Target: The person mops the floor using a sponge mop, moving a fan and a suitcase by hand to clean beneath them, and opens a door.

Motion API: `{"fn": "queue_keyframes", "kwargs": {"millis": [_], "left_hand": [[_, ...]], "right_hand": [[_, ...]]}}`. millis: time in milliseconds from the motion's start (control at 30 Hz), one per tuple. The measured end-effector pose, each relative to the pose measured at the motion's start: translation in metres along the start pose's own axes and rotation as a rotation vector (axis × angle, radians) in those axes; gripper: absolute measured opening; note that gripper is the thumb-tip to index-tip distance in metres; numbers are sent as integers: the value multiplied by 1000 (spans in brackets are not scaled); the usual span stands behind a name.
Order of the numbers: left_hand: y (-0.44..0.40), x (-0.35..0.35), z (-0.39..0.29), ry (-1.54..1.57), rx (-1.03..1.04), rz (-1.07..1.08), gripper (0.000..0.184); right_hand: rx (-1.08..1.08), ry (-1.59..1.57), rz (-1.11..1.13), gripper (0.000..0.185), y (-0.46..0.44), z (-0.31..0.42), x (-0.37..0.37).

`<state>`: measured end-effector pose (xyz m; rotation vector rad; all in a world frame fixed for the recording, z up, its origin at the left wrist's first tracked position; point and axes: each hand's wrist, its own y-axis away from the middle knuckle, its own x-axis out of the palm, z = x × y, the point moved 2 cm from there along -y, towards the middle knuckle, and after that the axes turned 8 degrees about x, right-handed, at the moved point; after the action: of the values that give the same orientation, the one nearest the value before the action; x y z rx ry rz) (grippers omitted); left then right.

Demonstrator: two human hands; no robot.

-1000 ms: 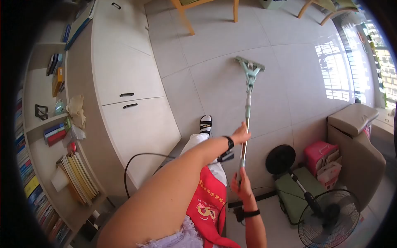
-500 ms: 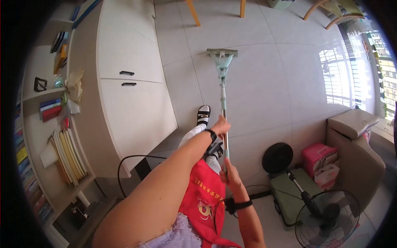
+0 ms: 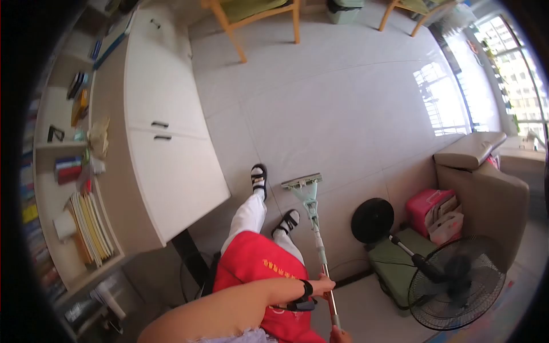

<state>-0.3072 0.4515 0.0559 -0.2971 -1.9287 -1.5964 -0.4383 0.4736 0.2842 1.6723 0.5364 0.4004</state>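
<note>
A mop (image 3: 320, 246) with a pale green head (image 3: 302, 182) and a metal pole slants down toward me, its head flat on the tiles just ahead of my sandalled feet. My left hand (image 3: 323, 284), with a black band on the wrist, is wrapped round the middle of the pole. Lower down, at the bottom edge of the view, my right hand (image 3: 339, 335) closes on the pole's end; only part of it shows. A red apron (image 3: 257, 257) covers my front.
White cabinets (image 3: 177, 177) and a bookshelf (image 3: 63, 223) stand at the left. On the right are a fan (image 3: 457, 283), a green case (image 3: 394, 263), a pink box (image 3: 426, 208) and a brown sofa (image 3: 486, 200). Wooden chairs (image 3: 297, 23) and a bin (image 3: 344, 11) stand ahead.
The mop head has come back across the floor toward my feet. Both hands have moved down and closer to my body, still on the pole. The view has shifted, showing more chairs.
</note>
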Motion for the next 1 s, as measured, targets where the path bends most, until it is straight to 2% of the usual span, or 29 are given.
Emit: {"fn": "queue_keyframes", "kwargs": {"millis": [67, 100, 167, 233, 267, 333, 367, 500, 567, 633, 833, 1000], "left_hand": [[-18, -3, -6, 12, 24, -399, 32], [-30, -22, -13, 30, 80, -397, 32], [-35, -50, -34, 58, 176, -384, 31], [-28, -86, -87, 23, 221, -414, 32], [-34, -108, -111, -16, 247, -405, 31], [-70, -174, -148, -109, 340, -450, 30], [-69, -192, -182, -165, 415, -494, 30], [-35, -240, -332, -291, 470, -550, 25], [-42, -274, -400, -408, 424, -424, 19], [-18, -254, -464, -351, 481, -508, 14], [-58, -255, -610, -481, 519, -446, 17], [-98, -231, -693, -576, 550, -450, 26]], "right_hand": [[-94, 30, -52, 39, -23, 9, 1], [-137, 43, -79, 37, -34, 17, 1], [-188, -42, 55, 39, -67, 42, 9], [-231, -193, 128, 39, -94, 82, 24], [-327, -266, 199, 40, -109, 102, 32], [-361, -357, 287, 37, -118, 163, 49], [-400, -406, 317, 36, -121, 194, 59], [-490, -565, 387, 32, -136, 319, 98], [-542, -618, 395, 27, -131, 381, 104], [-551, -646, 371, 24, -124, 441, 99], [-595, -746, 298, 23, -120, 570, 42], [-571, -955, 442, 23, -116, 635, 4]]}}
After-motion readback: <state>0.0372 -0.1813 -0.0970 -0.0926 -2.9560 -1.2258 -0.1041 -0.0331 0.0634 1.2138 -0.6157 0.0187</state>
